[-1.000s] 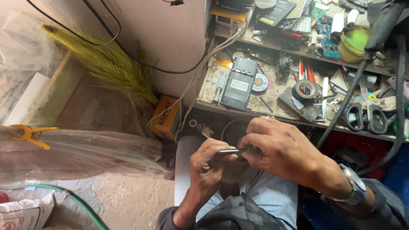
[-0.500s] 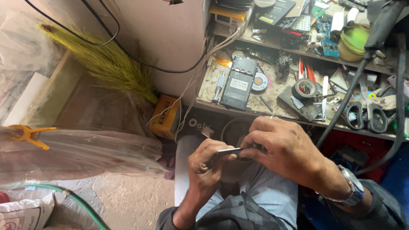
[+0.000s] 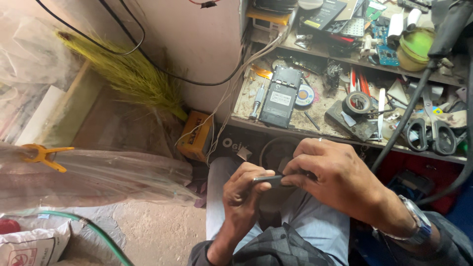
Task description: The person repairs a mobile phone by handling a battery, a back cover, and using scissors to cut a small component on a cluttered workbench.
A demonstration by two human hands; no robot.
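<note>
Over my lap, both hands grip a thin dark flat device (image 3: 268,179), seen edge-on. My left hand (image 3: 244,194) curls around its left end from below. My right hand (image 3: 337,180) covers its right part, fingertips pinched on the edge, a ring on one finger and a watch on the wrist. What lies under my right palm is hidden. On the workbench just beyond lies an opened phone (image 3: 281,96) with its back off, and a screwdriver (image 3: 256,105) rests beside it.
The cluttered workbench (image 3: 315,130) holds a tape roll (image 3: 357,103), scissors (image 3: 433,129), circuit boards and a green bowl (image 3: 416,49). Black cables hang at the right. A yellow box (image 3: 197,135), a grass broom (image 3: 128,74), plastic sheeting with an orange clamp (image 3: 44,155) and a sack fill the left floor.
My hands have stayed together on the device, with only small finger shifts. The view has tilted slightly.
</note>
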